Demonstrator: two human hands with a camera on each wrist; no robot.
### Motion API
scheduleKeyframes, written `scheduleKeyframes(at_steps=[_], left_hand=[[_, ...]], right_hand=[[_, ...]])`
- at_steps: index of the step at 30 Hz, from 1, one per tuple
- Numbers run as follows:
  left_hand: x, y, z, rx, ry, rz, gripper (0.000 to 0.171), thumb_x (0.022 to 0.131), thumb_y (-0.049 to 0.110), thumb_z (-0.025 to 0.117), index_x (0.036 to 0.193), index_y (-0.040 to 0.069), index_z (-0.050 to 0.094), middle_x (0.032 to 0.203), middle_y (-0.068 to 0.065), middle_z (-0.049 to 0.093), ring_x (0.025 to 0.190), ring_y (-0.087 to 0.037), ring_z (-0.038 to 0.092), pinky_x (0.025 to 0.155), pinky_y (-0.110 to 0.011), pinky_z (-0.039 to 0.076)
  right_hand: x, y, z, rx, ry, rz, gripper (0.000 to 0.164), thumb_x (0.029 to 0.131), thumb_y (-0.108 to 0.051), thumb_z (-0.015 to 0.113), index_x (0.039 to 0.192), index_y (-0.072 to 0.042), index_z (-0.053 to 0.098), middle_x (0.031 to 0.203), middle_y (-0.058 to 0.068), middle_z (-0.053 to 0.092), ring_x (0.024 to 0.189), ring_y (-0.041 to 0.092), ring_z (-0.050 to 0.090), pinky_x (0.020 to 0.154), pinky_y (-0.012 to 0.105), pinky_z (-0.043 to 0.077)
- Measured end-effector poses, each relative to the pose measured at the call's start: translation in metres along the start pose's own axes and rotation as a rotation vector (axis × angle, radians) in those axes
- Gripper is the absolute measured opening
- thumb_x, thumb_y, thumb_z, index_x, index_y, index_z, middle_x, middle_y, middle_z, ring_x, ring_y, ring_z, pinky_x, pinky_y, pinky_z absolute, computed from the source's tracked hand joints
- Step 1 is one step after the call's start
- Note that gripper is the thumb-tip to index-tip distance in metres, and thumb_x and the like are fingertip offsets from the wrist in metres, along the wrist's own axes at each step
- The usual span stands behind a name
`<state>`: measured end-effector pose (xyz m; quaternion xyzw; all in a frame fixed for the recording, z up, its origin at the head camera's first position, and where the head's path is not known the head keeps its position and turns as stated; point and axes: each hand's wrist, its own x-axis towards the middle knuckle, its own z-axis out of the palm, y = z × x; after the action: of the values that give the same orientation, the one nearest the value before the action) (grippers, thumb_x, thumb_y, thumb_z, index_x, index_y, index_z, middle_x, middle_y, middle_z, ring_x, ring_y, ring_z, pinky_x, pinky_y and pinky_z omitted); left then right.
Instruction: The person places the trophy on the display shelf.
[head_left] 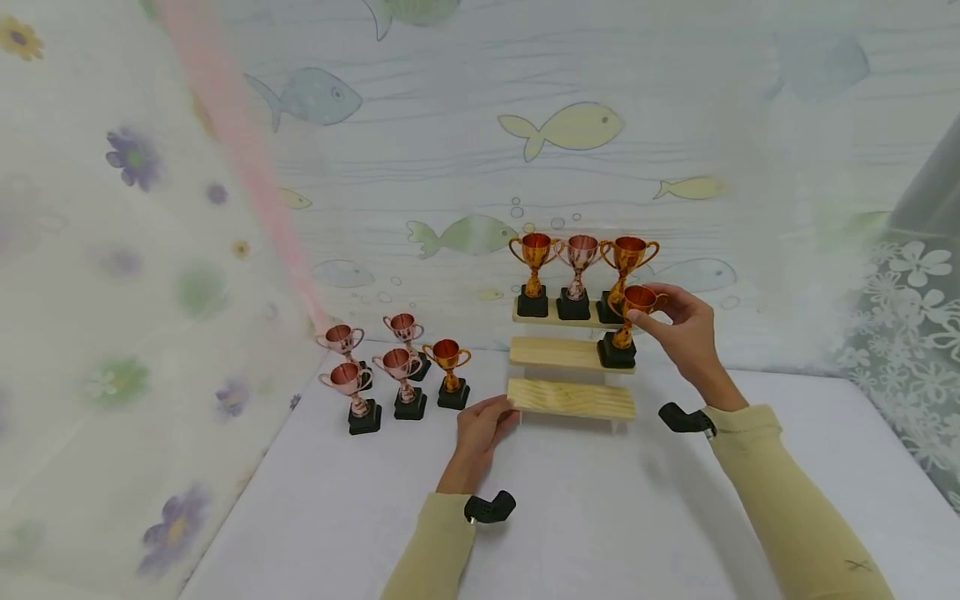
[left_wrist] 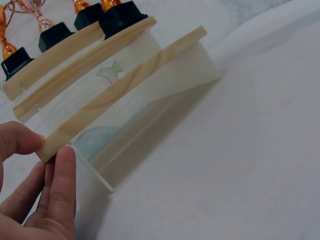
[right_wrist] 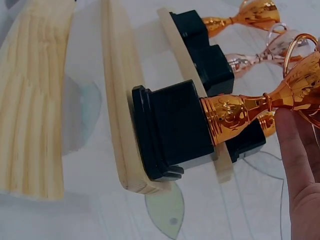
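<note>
My right hand [head_left: 686,333] pinches a gold trophy cup [right_wrist: 235,117] by its upper part. The cup's black base stands at the right end of the middle step [head_left: 555,352] of a wooden three-step stand. Along the top step [head_left: 585,321] are two more gold trophies [head_left: 535,258] with a rose-gold trophy [head_left: 579,265] between them. With thumb and fingers my left hand [head_left: 483,429] grips the left end of the bottom step [left_wrist: 120,92], which carries nothing. Clear side panels [left_wrist: 95,170] hold the steps up.
Left of the stand, several rose-gold trophies [head_left: 352,387] and one gold trophy [head_left: 448,367] stand upright on the white table [head_left: 315,508]. A fish-print curtain [head_left: 450,150] hangs close behind the stand, and a flowered curtain [head_left: 112,292] lines the left side.
</note>
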<state>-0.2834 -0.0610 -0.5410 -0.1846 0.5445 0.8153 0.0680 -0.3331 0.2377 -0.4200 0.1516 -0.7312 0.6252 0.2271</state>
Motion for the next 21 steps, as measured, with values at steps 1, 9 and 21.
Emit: scheduleKeyframes(at_steps=[1,9,21], left_hand=[[-0.0003,-0.0002,0.0002,-0.001,0.000,0.000,0.033,0.094,0.006,0.070,0.124,-0.006,0.067,0.116,-0.018,0.068,0.093,-0.016,0.068,0.087,-0.026,0.060],[-0.0007,-0.0010,0.0010,-0.014,-0.004,0.003,0.034,0.093,0.005,0.070,0.125,-0.007,0.066,0.115,-0.018,0.068,0.092,-0.016,0.068,0.087,-0.026,0.060],[0.0025,-0.0008,0.0010,-0.021,0.003,0.005,0.034,0.093,0.005,0.070,0.124,-0.007,0.066,0.115,-0.018,0.068,0.093,-0.017,0.068,0.087,-0.026,0.061]], right_hand=[[0.0005,0.0014,0.0000,-0.002,0.003,-0.002,0.040,0.087,0.002,0.077,0.125,0.004,0.065,0.107,-0.013,0.070,0.096,0.003,0.066,0.082,0.011,0.054],[0.0028,0.0052,0.0036,-0.044,0.019,-0.027,0.042,0.086,0.001,0.078,0.126,0.007,0.064,0.103,-0.016,0.069,0.092,0.003,0.064,0.080,0.011,0.054],[0.0013,0.0061,0.0093,-0.038,0.045,0.011,0.043,0.086,-0.002,0.079,0.126,0.005,0.064,0.102,-0.015,0.069,0.092,0.003,0.065,0.083,0.012,0.053]])
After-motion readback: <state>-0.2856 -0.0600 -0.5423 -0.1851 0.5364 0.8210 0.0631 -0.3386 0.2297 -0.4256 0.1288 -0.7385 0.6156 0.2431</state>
